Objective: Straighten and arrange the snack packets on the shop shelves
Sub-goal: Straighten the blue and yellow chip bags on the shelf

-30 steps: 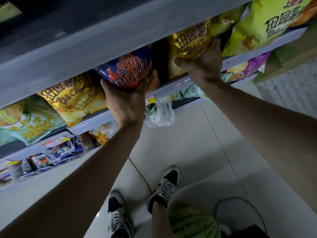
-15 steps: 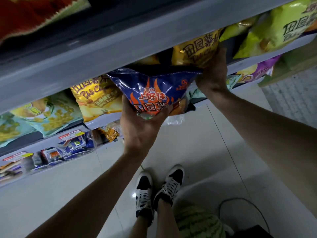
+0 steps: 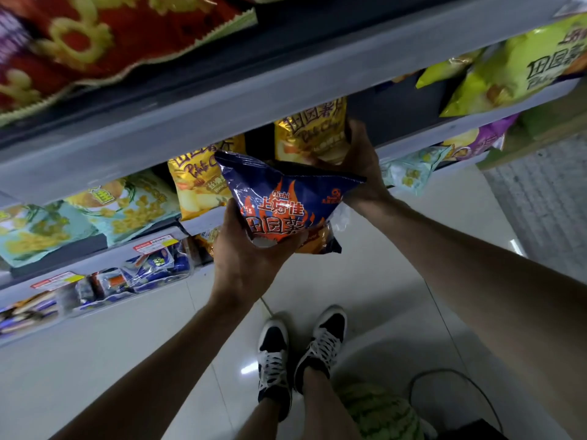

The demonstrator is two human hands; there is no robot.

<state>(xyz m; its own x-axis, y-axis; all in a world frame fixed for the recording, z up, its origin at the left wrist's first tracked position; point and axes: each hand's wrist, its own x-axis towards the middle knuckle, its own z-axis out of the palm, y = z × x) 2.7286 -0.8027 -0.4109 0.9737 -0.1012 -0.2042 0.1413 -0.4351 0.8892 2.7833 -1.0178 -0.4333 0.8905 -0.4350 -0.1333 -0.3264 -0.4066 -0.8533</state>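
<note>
My left hand (image 3: 246,258) grips the lower end of a blue chip packet (image 3: 279,201) with orange flames, held out in front of the grey shelf (image 3: 203,222). My right hand (image 3: 360,160) holds a yellow chip packet (image 3: 309,131) that stands on that shelf, fingers curled round its lower right side. A second yellow packet (image 3: 197,179) stands to its left, partly behind the blue one. Pale green packets (image 3: 127,204) lie further left on the same shelf.
Lime green packets (image 3: 514,65) fill the shelf at the right, with purple (image 3: 476,141) and mint ones (image 3: 409,173) below. A red packet (image 3: 95,36) lies on the top shelf. Small blue packs (image 3: 152,265) sit low left. A watermelon (image 3: 378,414) and a cable (image 3: 460,379) lie by my feet on the tiled floor.
My left hand has pulled the blue packet off the shelf and turned it upright toward me. My right hand stays on the yellow packet.
</note>
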